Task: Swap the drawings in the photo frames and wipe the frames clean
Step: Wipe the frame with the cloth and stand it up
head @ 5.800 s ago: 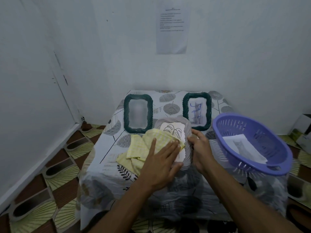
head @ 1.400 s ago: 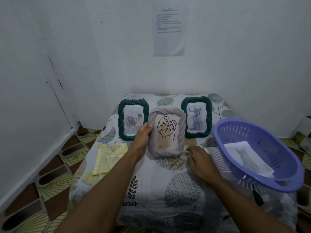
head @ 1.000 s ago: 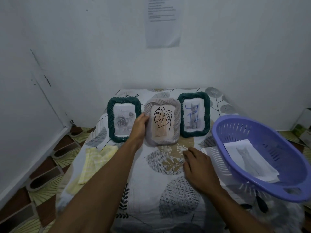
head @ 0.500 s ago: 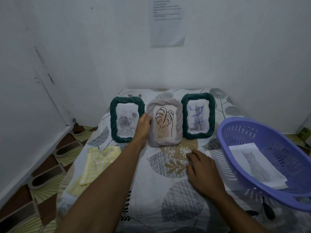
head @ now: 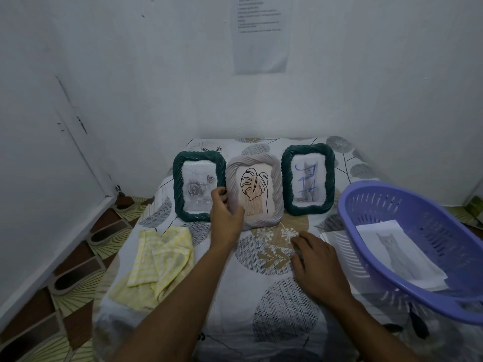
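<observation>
Three photo frames stand upright in a row at the back of the patterned table [head: 274, 304]. The left green frame [head: 177, 186] shows grey roses. In the middle, the grey frame [head: 277, 194] holds a leaf line drawing, and my left hand [head: 224, 215] grips its lower left edge. A cat drawing with blue scribbles fills the right green frame [head: 330, 178]. My right hand [head: 316, 262] rests flat on the tablecloth in front of the frames, holding nothing. The yellow cloth [head: 159, 262] lies crumpled at the table's left.
A purple plastic basket [head: 444, 218] sits tilted at the table's right edge with a cat drawing sheet [head: 397, 254] inside. Another paper [head: 332, 239] lies under its left rim. White walls close in behind and left; patterned floor lies left of the table.
The grey frame went from lying flat under the yellow cloth to standing between the green frames. The cloth now lies at the left. In the last second the hands barely moved.
</observation>
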### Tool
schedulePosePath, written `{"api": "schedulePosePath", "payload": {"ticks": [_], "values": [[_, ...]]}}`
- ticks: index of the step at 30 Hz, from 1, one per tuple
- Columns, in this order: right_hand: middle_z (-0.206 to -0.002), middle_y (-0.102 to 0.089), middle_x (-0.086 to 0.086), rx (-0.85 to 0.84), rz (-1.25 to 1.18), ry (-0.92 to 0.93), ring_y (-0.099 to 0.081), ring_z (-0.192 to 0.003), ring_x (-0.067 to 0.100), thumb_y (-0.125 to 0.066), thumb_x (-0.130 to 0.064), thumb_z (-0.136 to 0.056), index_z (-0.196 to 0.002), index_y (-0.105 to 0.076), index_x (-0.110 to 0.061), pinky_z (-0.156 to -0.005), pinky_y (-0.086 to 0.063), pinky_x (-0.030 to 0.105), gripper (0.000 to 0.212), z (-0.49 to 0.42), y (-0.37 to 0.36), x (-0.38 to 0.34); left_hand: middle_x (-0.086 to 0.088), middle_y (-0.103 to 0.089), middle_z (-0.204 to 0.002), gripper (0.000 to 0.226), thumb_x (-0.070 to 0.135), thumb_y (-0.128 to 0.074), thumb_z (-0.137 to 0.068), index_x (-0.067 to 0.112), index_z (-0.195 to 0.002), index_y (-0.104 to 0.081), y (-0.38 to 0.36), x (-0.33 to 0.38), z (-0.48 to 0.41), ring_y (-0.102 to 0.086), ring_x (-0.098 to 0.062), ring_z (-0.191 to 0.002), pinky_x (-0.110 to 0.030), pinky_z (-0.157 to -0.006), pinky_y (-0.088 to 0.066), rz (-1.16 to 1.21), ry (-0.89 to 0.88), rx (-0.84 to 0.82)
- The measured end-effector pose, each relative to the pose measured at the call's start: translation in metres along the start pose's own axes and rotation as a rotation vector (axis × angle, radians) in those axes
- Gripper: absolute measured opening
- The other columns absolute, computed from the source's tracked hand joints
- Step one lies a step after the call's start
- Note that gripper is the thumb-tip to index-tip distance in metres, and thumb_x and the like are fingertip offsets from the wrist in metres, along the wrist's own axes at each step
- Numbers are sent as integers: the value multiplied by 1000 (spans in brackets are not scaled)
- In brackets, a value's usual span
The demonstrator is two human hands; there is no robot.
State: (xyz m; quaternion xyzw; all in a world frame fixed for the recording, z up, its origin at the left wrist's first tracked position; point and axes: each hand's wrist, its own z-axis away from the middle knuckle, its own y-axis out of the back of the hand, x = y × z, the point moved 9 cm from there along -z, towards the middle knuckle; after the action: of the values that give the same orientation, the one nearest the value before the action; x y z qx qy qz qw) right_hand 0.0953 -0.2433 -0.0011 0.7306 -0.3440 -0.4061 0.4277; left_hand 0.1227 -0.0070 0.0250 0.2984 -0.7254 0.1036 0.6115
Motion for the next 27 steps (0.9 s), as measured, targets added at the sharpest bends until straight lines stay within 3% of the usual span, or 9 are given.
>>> {"api": "schedulePosePath", "payload": {"ticks": [5, 7, 10, 15, 19, 24, 27], "values": [[-133, -54, 4, 6, -7, 5, -49, -122, 19, -49, -24, -93, -125, -59, -15, -104, -37, 37, 35, 0, 2, -1, 0, -62, -109, 65, 16, -68, -83, 26, -138, -36, 3, -11, 11, -61, -18, -94, -40, -78, -57, -260, -92, 47], [-133, -54, 4, 7, -10, 4, -49, -122, 19, -49, -24, -93, -125, -58, -15, -103, -37, 36, 35, 0, 3, -2, -2, -63, -114, 60, 16, -66, -84, 21, -138, -39, 4, -6, 7, -61, -17, -98, -41, -82, -56, -295, -108, 50], [-132, -54, 4, 9, -13, 0, -50, -121, 19, -50, -23, -93, -125, -58, -15, -103, -36, 36, 34, 1, 4, -2, -5, -62, -118, 50, 11, -63, -86, 14, -133, -45, 0, 8, 3, -56, -12, -99, -28, -83, -50, -353, -185, 30], [-134, -52, 2, 3, -12, -6, -48, -122, 17, -47, -25, -94, -127, -57, -16, -105, -34, 34, 35, 1, 4, -3, -12, -60, -121, 60, 12, -61, -88, 14, -142, -36, -9, 12, -12, -58, -28, -108, -47, -91, -50, -437, -207, 16], [-137, -50, 1, -4, -18, -4, -45, -126, 16, -45, -26, -95, -129, -55, -17, -108, -31, 34, 37, 1, 4, -3, -12, -55, -129, 59, 15, -58, -92, 10, -146, -33, -13, 14, -11, -54, -28, -113, -44, -95, -48, -525, -230, 32], [-136, -52, 1, 6, -21, -4, -46, -125, 16, -46, -26, -94, -127, -56, -17, -107, -31, 34, 36, 1, 4, -1, -6, -47, -126, 59, 22, -59, -93, 12, -144, -32, -13, 17, -5, -58, -25, -100, -42, -75, -56, -715, -226, 49], [-133, -54, 1, 9, -13, -4, -48, -123, 16, -47, -26, -93, -125, -58, -18, -105, -34, 35, 35, 0, 2, -1, -4, -47, -123, 60, 23, -62, -90, 15, -142, -33, -9, 18, -5, -57, -22, -99, -38, -72, -56, -774, -221, 64]]}}
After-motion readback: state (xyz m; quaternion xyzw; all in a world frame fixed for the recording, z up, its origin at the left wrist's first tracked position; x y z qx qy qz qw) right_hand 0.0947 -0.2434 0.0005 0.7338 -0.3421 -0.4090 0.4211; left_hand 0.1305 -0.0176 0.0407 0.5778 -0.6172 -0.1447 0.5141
